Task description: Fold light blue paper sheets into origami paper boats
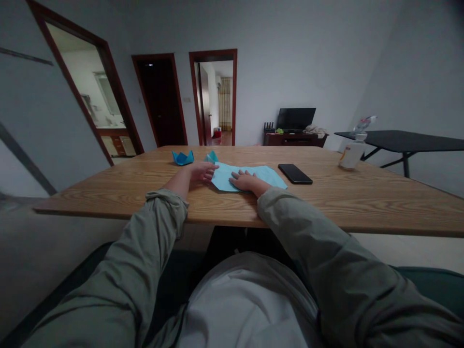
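Note:
A folded sheet of light blue paper point(263, 175) lies flat on the wooden table point(326, 195). My right hand point(244, 181) rests palm down on the sheet, its fingers spread a little. My left hand point(203, 171) lies with its fingertips at the sheet's left corner and holds nothing. Beyond that hand sits a blue paper boat point(183, 157). A smaller teal folded paper piece point(211, 157) stands just behind the sheet, partly hidden by it. A black smartphone point(295, 174) lies to the right of the sheet, close to its right corner.
A white cup point(351, 155) with a clear item on top stands at the table's right side. Behind it is a dark table point(402, 140). A low cabinet point(293, 140) holds a monitor point(296, 118). Doorways line the far wall. My sleeves cross the table's near edge.

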`<action>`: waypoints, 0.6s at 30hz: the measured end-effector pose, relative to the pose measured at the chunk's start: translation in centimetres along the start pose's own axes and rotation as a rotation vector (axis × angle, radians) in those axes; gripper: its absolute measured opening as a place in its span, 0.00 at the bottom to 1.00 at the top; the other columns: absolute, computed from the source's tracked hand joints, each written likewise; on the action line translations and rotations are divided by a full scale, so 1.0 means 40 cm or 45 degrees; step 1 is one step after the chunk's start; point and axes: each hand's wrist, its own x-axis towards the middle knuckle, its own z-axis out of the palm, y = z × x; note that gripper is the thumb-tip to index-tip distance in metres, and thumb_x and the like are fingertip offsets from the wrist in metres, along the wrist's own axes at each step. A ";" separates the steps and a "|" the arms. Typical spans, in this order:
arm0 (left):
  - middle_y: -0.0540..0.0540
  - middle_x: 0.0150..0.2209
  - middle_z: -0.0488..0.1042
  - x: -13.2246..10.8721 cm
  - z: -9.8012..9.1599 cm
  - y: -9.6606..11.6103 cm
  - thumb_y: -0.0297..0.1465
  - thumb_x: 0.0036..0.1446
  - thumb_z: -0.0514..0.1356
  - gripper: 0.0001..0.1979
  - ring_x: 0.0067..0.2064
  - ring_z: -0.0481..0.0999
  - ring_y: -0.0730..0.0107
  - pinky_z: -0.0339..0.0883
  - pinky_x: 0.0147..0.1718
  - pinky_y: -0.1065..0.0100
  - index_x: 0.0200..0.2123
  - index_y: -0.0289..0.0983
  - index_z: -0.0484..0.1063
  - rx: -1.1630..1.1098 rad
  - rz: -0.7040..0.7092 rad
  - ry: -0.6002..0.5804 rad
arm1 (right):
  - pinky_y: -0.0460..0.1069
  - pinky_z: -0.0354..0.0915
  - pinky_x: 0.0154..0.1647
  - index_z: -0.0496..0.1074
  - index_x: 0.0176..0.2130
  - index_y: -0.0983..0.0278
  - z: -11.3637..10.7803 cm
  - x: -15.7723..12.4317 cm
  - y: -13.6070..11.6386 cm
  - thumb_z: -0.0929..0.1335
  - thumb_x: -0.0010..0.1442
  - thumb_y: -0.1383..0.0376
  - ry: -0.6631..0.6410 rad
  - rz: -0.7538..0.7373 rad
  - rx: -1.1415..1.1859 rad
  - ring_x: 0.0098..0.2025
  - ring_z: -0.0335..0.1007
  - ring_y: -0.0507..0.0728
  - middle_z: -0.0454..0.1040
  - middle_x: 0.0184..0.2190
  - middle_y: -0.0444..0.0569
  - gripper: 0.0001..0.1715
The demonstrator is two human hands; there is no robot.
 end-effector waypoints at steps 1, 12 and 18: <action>0.45 0.35 0.76 -0.011 0.000 0.000 0.38 0.57 0.64 0.21 0.31 0.77 0.71 0.72 0.30 0.72 0.51 0.37 0.66 0.025 -0.048 -0.056 | 0.75 0.33 0.65 0.47 0.71 0.53 0.001 0.001 0.001 0.50 0.67 0.42 0.003 0.000 0.000 0.72 0.34 0.74 0.40 0.73 0.54 0.40; 0.49 0.35 0.75 -0.045 0.019 0.018 0.31 0.48 0.70 0.40 0.30 0.77 0.74 0.66 0.24 0.76 0.63 0.47 0.60 0.135 0.014 -0.347 | 0.75 0.36 0.65 0.47 0.71 0.52 0.011 0.026 0.020 0.50 0.66 0.41 0.023 -0.006 -0.019 0.72 0.37 0.74 0.41 0.73 0.54 0.41; 0.52 0.26 0.70 -0.039 0.005 0.014 0.32 0.48 0.70 0.32 0.24 0.68 0.78 0.56 0.19 0.78 0.58 0.42 0.69 0.333 -0.060 -0.290 | 0.75 0.35 0.65 0.47 0.71 0.53 0.007 0.022 0.018 0.51 0.66 0.41 0.019 -0.006 0.001 0.72 0.36 0.75 0.41 0.73 0.56 0.42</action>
